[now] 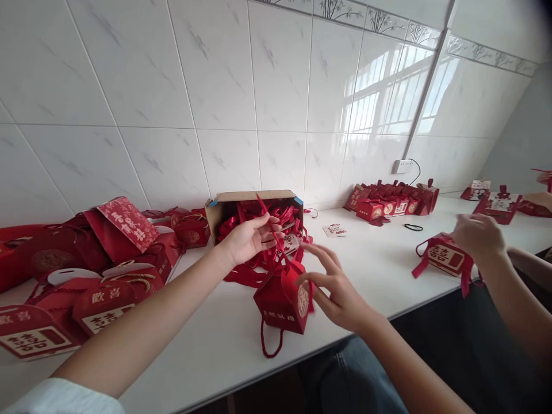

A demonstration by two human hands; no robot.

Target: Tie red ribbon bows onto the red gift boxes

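Observation:
My left hand (250, 237) is raised over the white counter, its fingers pinched on a thin red ribbon (272, 227) that runs down to a small red gift box (280, 302) standing near the counter's front edge. My right hand (336, 290) hovers just right of that box, fingers spread, the fingertips close to the ribbon at the box's top. Behind both hands lies an open cardboard box (254, 198) on its side, stuffed with red ribbons and small boxes.
Piles of red gift bags (86, 270) fill the counter's left. Finished red boxes (390, 201) stand in a row by the tiled wall. At right another person's hand (476, 236) rests on a ribboned red box (444, 256). A small card (335, 230) lies mid-counter.

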